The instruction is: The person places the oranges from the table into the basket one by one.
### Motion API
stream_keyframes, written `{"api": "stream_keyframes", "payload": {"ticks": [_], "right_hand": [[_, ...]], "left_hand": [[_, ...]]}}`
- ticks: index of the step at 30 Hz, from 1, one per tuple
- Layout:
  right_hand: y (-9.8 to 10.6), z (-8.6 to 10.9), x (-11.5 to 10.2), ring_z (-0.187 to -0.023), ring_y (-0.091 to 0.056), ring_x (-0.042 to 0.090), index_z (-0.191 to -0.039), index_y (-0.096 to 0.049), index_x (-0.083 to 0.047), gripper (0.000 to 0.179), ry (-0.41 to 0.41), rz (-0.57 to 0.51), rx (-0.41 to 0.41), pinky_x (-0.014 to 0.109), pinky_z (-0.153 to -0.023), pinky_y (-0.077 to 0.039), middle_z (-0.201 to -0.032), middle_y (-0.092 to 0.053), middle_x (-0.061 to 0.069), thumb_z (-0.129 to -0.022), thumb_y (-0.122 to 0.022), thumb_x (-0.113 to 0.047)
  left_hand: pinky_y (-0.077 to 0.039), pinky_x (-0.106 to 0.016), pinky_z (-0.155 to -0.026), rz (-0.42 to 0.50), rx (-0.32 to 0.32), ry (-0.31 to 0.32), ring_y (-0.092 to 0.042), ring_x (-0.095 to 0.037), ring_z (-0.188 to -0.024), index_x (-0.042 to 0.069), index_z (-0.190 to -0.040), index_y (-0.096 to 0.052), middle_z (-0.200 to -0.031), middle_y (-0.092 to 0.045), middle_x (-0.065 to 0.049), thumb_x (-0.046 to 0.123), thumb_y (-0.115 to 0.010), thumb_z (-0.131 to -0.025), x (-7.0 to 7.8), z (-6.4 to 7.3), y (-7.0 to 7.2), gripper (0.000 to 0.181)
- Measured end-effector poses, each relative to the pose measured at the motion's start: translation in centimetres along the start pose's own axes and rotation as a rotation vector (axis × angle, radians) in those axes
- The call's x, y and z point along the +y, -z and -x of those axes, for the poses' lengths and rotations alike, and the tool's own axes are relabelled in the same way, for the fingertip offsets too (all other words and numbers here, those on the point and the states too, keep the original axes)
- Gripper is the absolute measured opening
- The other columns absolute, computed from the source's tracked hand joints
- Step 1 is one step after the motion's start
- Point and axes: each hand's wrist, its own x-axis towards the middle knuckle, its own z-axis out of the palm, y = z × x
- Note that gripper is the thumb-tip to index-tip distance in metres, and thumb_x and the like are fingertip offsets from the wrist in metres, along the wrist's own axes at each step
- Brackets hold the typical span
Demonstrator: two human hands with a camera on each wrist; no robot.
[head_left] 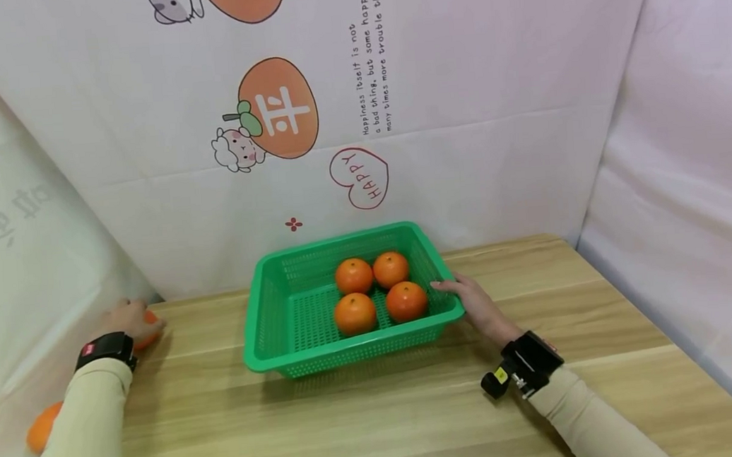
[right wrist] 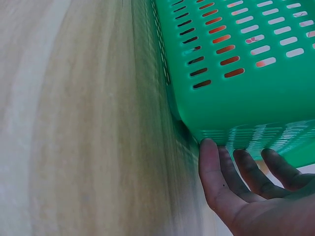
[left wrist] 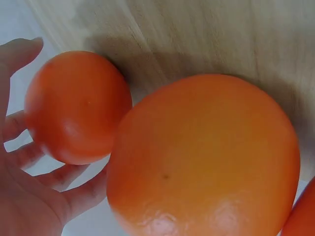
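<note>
At the table's left edge, my left hand (head_left: 129, 321) reaches round a smooth, round orange fruit (head_left: 149, 330). In the left wrist view the left hand's fingers (left wrist: 86, 194) spread behind and under that fruit (left wrist: 78, 107), with the thumb apart from it. A larger-looking fruit (left wrist: 204, 157) fills the foreground there. My right hand (head_left: 478, 307) grips the right end of a green plastic basket (head_left: 342, 348), thumb over the rim. In the right wrist view its fingers (right wrist: 211, 169) touch the basket's slotted outside. Several similar fruits (head_left: 356, 314) sit in the basket's right half.
Another orange fruit (head_left: 43, 426) lies near the left sleeve, partly hidden by it. The wooden table (head_left: 354, 427) meets a white printed cloth (head_left: 462, 144) behind the basket. White cloth also hangs along the left and right sides.
</note>
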Motion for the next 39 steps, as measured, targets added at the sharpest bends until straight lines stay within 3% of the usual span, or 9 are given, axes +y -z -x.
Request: {"api": "stream_keyframes", "payload": {"ticks": [7, 12, 18, 22, 30, 39], "right_hand": [[0.2, -0.2, 0.1, -0.09, -0.075, 0.008, -0.158, -0.034, 0.008, 0.065, 0.006, -0.014, -0.021, 0.024, -0.082, -0.061, -0.109, -0.078, 0.008, -0.107, -0.051, -0.027], [0.4, -0.2, -0.1, -0.083, -0.075, 0.004, -0.158, -0.035, 0.009, 0.064, 0.008, -0.015, -0.008, 0.023, -0.079, -0.061, -0.098, -0.079, 0.0, -0.107, -0.051, -0.027], [0.2, -0.2, -0.1, -0.088, -0.075, 0.006, -0.159, -0.034, 0.008, 0.065, 0.003, -0.012, -0.018, 0.024, -0.082, -0.061, -0.111, -0.078, 0.009, -0.107, -0.051, -0.027], [0.1, -0.2, 0.0, -0.089, -0.075, 0.007, -0.16, -0.033, 0.007, 0.065, 0.007, -0.007, -0.015, 0.024, -0.082, -0.061, -0.117, -0.077, 0.015, -0.107, -0.05, -0.026], [0.1, 0.0, 0.0, -0.087, -0.075, 0.005, -0.159, -0.033, 0.008, 0.065, 0.005, -0.008, -0.016, 0.023, -0.082, -0.061, -0.111, -0.079, 0.01, -0.107, -0.05, -0.027], [0.2, 0.0, 0.0, -0.091, -0.075, 0.005, -0.16, -0.033, 0.007, 0.066, 0.0, -0.009, -0.011, 0.023, -0.082, -0.061, -0.118, -0.077, 0.012, -0.107, -0.051, -0.029]], "left_hand": [[-0.05, -0.067, -0.086, 0.037, -0.047, 0.02, -0.055, -0.061, -0.106, -0.022, -0.13, -0.048, -0.122, -0.05, -0.048, 0.036, -0.072, -0.086, -0.3, -0.2, -0.7, 0.076], [-0.051, -0.052, -0.075, 0.076, -0.039, -0.002, -0.058, -0.048, -0.093, -0.02, -0.126, -0.051, -0.107, -0.058, -0.038, 0.038, -0.08, -0.079, -0.4, -0.4, -0.7, 0.08], [-0.045, -0.036, -0.065, 0.095, -0.1, 0.024, -0.058, -0.039, -0.082, -0.019, -0.124, -0.051, -0.092, -0.061, -0.028, 0.044, -0.084, -0.077, -1.0, -0.4, -0.7, 0.085], [-0.045, -0.035, -0.064, 0.104, -0.114, 0.026, -0.058, -0.038, -0.082, -0.019, -0.126, -0.05, -0.09, -0.061, -0.026, 0.045, -0.084, -0.076, -1.1, -0.5, -0.6, 0.088], [-0.044, -0.036, -0.064, 0.093, -0.126, 0.035, -0.057, -0.038, -0.08, -0.016, -0.122, -0.051, -0.087, -0.059, -0.024, 0.047, -0.084, -0.074, -1.2, -0.6, -0.6, 0.086], [-0.043, -0.034, -0.063, 0.115, -0.141, 0.023, -0.057, -0.036, -0.079, -0.014, -0.121, -0.053, -0.087, -0.06, -0.023, 0.044, -0.083, -0.075, -0.7, -0.7, -0.6, 0.08]]}}
